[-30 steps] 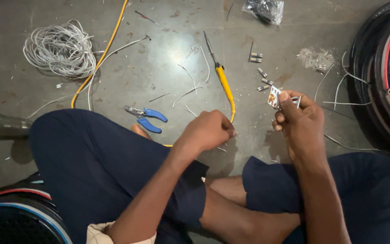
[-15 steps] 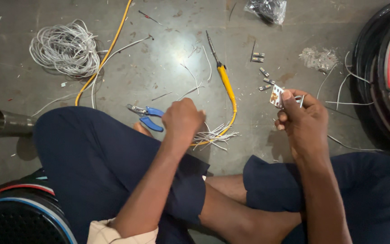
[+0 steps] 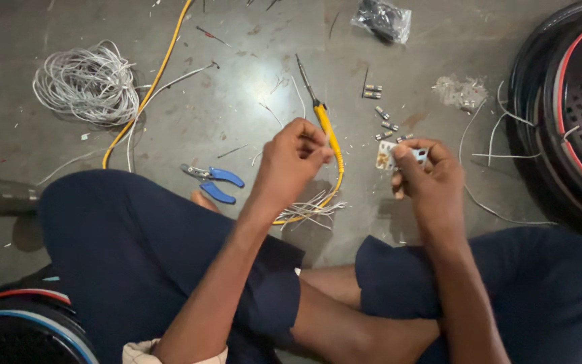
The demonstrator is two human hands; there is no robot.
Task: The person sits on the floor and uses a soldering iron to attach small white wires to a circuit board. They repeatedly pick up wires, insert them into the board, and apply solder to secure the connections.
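Since half a second ago, the left hand [image 3: 291, 162] has lifted up from the bundle of short wire pieces [image 3: 308, 210] on the floor and now stays in the air, its fingers pinched together; something thin may be between them, but I cannot tell. The bundle lies just under this hand, at 5 o'clock from it. The right hand [image 3: 422, 176] has almost not moved and grasps a small white component [image 3: 386, 157], which shows at 10 o'clock from the hand, at the fingertips. A yellow-handled soldering iron [image 3: 325, 125] lies between both hands, its tip to 11 o'clock. Blue pliers [image 3: 215, 182] rest at 8 o'clock from the left hand, a coil of grey wire [image 3: 85, 84] is far at 10 o'clock.
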